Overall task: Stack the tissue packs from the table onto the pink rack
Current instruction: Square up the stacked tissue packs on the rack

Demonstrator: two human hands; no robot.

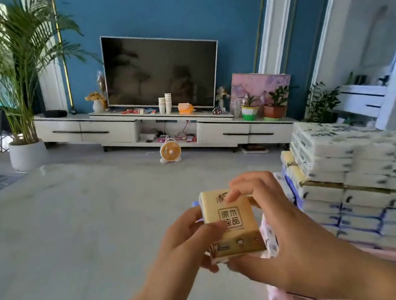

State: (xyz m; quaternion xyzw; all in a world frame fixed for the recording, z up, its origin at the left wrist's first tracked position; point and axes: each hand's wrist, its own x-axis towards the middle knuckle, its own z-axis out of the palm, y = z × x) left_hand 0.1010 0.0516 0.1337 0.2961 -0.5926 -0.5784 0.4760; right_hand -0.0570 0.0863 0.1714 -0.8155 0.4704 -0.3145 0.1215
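Both hands hold a small stack of tissue packs in front of me, with a tan tissue pack (230, 220) printed with dark characters on top. My left hand (189, 241) grips its left side, thumb on the top face. My right hand (276, 226) curls round the right side, fingertips on the far top edge. White packs with purple print (269, 239) show under the tan one. To the right, a tall pile of white and blue tissue packs (365, 173) stands on the pink rack (395, 254).
The pale marbled table (74, 237) stretches left and ahead. Beyond it stand a white TV cabinet (114, 130), a television (159, 72), a small orange fan (170, 151) on the floor and a potted palm (17, 107) at the left.
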